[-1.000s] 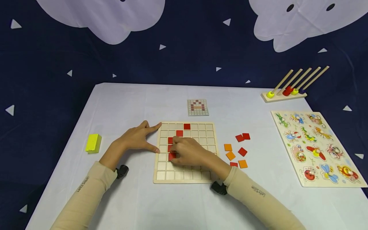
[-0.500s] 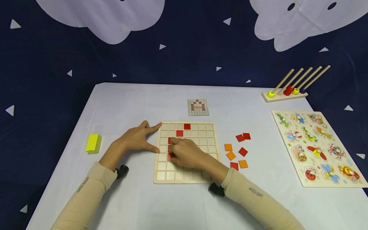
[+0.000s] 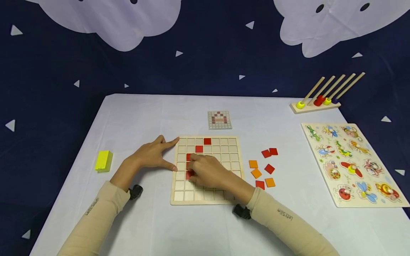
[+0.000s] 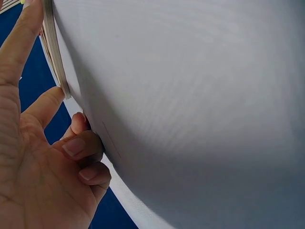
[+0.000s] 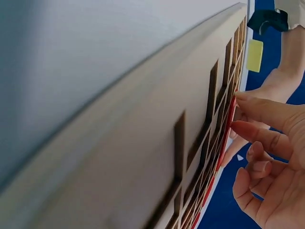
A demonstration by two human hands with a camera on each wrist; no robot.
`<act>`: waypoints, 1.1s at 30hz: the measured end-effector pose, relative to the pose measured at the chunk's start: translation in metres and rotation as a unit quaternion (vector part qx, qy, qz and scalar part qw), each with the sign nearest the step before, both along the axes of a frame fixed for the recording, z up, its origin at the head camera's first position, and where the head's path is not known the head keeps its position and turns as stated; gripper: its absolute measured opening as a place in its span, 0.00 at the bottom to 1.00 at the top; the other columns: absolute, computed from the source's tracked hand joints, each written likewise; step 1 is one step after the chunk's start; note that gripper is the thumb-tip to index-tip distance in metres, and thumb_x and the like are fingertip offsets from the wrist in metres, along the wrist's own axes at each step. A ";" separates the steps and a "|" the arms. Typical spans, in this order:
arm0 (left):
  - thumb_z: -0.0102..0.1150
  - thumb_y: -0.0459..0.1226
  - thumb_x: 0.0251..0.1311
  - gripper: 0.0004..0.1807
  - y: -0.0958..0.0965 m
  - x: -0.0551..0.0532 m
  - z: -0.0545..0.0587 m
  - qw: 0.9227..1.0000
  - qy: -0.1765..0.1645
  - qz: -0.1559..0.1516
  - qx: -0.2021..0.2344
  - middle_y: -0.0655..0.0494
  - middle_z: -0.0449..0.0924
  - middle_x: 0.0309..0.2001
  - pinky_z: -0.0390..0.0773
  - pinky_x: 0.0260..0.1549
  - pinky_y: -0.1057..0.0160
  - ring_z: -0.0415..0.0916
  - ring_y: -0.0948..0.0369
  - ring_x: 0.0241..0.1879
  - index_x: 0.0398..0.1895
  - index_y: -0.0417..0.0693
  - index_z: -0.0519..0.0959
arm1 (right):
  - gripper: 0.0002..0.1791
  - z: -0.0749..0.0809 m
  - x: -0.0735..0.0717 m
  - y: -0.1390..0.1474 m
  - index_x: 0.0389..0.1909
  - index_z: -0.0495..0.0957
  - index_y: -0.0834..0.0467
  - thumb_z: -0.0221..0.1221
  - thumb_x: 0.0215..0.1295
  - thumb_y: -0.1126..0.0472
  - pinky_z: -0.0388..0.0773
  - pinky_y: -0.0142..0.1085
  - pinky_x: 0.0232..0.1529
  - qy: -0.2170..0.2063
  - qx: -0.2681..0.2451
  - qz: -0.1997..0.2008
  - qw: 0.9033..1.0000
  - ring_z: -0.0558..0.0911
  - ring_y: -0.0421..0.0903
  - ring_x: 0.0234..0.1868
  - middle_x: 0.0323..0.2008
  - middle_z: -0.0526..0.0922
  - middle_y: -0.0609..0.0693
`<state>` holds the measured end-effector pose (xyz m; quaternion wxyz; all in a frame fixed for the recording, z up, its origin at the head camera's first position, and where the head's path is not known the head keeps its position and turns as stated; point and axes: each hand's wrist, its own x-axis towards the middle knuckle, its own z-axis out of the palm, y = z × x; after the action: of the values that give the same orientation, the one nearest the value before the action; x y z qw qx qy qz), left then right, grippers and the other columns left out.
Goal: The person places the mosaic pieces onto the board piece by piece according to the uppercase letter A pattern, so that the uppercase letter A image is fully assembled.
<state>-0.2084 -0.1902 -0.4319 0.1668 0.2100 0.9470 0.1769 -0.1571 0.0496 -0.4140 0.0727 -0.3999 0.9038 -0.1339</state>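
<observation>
A wooden grid board (image 3: 205,203) lies flat on the table. My left hand (image 3: 150,153) touches its left edge, index finger at the far corner and thumb lower down; in the left wrist view the other fingers (image 4: 83,145) curl free. My right hand (image 3: 208,172) is over the grid. Its thumb and index finger pinch a red square tile (image 3: 189,175) in the left part of the board, and the right wrist view has both tips on red tile (image 5: 230,112). Two red tiles (image 3: 199,149) sit in cells further up, with more in the column partly hidden by my right hand.
Loose red tiles (image 3: 269,169) and orange tiles (image 3: 256,173) lie right of the board. A small pattern card (image 3: 219,120) is behind it. A yellow block (image 3: 104,161) stands at left. At right are an insect puzzle board (image 3: 355,167) and a peg stand with beads (image 3: 315,108).
My right hand has shifted slightly toward me, its fingertips staying at the same red tile. The left hand keeps its place on the board's edge.
</observation>
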 end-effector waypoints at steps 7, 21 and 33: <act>0.73 0.68 0.34 0.64 0.000 0.000 -0.001 1.000 0.003 0.000 0.001 0.52 0.65 0.41 0.66 0.28 0.62 0.62 0.58 0.27 0.78 0.61 0.57 | 0.12 0.003 0.000 0.017 0.41 0.86 0.55 0.70 0.60 0.53 0.76 0.34 0.37 -0.012 -0.024 -0.029 0.999 0.78 0.39 0.34 0.37 0.77 0.45; 0.75 0.67 0.34 0.64 0.001 0.000 0.000 1.000 0.001 0.005 -0.004 0.50 0.65 0.41 0.65 0.27 0.62 0.62 0.58 0.28 0.77 0.59 0.57 | 0.16 0.010 -0.007 0.074 0.42 0.86 0.58 0.72 0.56 0.54 0.72 0.34 0.33 -0.024 -0.059 -0.110 0.992 0.72 0.39 0.29 0.34 0.74 0.47; 0.74 0.68 0.35 0.64 0.002 0.000 -0.001 1.000 -0.001 0.006 -0.004 0.50 0.65 0.42 0.66 0.27 0.63 0.63 0.58 0.28 0.78 0.58 0.57 | 0.15 0.020 -0.013 0.127 0.42 0.85 0.62 0.71 0.56 0.58 0.70 0.37 0.32 -0.015 -0.078 -0.173 0.982 0.76 0.48 0.33 0.36 0.77 0.52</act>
<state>-0.2082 -0.1884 -0.4326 0.1672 0.2033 0.9489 0.1743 -0.1699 0.1764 -0.3944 0.0306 -0.2395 0.9449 -0.2210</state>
